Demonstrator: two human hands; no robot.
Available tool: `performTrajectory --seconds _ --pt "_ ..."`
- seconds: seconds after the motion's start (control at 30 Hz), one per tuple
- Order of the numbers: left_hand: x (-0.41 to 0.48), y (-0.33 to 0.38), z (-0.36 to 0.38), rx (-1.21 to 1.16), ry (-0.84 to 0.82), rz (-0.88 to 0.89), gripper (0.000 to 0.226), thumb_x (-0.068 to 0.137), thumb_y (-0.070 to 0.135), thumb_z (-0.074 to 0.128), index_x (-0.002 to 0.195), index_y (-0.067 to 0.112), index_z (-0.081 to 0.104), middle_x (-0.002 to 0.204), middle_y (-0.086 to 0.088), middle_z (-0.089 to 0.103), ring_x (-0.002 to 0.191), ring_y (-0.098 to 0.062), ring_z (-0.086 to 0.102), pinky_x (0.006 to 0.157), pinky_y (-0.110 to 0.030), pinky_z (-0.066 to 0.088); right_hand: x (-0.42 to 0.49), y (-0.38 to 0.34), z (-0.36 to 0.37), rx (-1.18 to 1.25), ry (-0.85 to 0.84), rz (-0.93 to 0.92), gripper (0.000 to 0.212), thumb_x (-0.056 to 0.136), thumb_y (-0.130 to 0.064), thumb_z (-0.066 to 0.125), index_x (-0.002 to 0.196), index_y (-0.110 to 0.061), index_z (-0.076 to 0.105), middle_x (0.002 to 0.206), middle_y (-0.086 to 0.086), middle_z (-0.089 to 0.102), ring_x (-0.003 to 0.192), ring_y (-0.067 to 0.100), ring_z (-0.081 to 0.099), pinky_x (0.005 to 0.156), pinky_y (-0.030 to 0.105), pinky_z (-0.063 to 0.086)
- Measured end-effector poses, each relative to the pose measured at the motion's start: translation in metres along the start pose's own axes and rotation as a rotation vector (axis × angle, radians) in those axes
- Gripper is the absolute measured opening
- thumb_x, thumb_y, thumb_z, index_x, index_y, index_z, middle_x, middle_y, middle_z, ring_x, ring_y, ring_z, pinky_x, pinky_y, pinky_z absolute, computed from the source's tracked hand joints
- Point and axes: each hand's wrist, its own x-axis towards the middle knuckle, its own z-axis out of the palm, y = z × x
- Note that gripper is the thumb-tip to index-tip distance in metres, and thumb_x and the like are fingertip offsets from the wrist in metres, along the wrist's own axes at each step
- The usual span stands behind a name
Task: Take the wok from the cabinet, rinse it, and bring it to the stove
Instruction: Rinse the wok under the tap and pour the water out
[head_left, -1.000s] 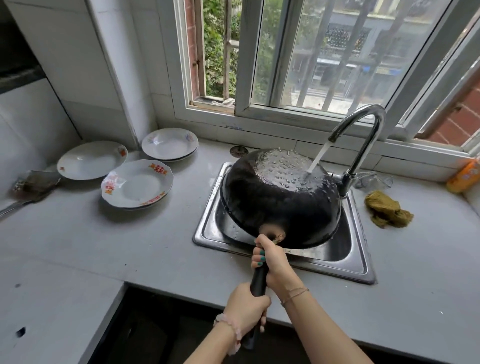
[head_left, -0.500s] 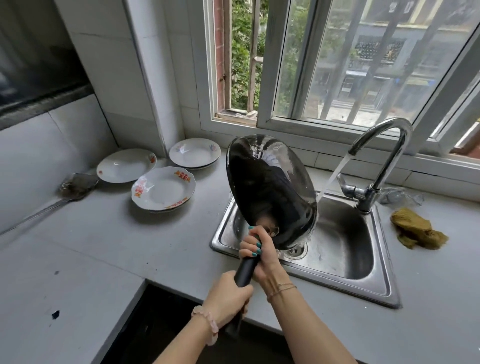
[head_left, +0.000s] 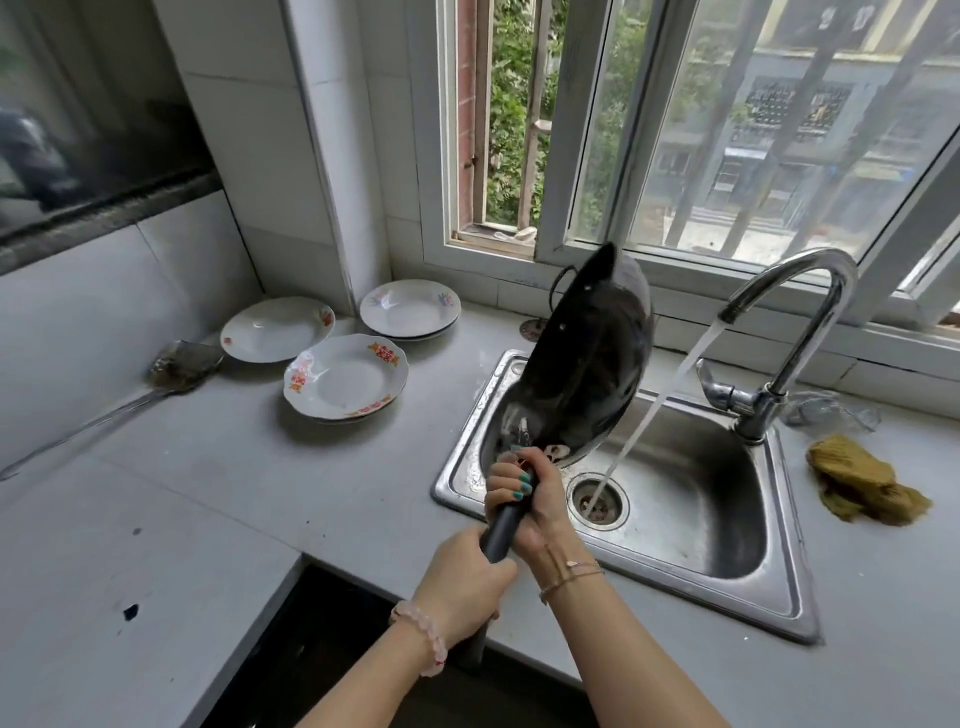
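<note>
In the head view, the wok (head_left: 587, 374) has been tipped out from under the tap (head_left: 811, 343) and now stands nearly on edge over the nine o'clock side of the sink (head_left: 717, 519). The stream (head_left: 660, 400) passes at its three o'clock, apparently clear of it, into the drain (head_left: 597, 501). Rinsing is judged finished, with draining under way. The handle (head_left: 501, 530) is clasped by the right hand (head_left: 530, 493) above and the left hand (head_left: 462, 582) below. The black wok looks wet and glossy.
</note>
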Motion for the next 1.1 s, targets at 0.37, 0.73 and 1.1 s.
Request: performTrajectory --seconds 0.37,0.73,1.1 --pt "-0.001 -0.025 0.018 0.705 0.095 0.12 0.017 0.073 0.023 0.047 0.082 0.022 0.033 0.063 0.008 0.042 0.06 -0.021 0.047 0.052 -0.029 0.032 -0.009 -0.009 -0.046 -0.143 0.416 -0.121 0.025 0.09 -0.009 0.051 0.066 -0.009 0.046 0.042 0.001 0.044 0.032 0.008 0.043 0.038 0.014 0.041" --pt "0.001 -0.028 0.031 0.756 0.098 0.108 0.023 0.076 0.027 0.052 0.086 0.02 0.033 0.077 0.001 0.054 0.077 -0.027 0.062 0.058 -0.03 0.04 -0.013 -0.015 -0.062 -0.076 0.34 -0.064 0.027 0.092 -0.013 0.051 0.066 -0.009 0.048 0.044 0.0 0.045 0.032 0.008 0.043 0.033 0.016 0.039" --pt "0.02 -0.02 0.031 -0.063 -0.283 -0.15 0.013 0.079 0.015 0.059 0.081 0.01 0.047 0.062 -0.004 0.056 0.038 -0.008 0.054 0.04 -0.02 0.044 -0.024 -0.017 -0.061 -0.103 0.365 -0.109 0.026 0.092 -0.012 0.053 0.067 -0.006 0.051 0.045 0.003 0.05 0.035 0.011 0.049 0.037 0.017 0.044"
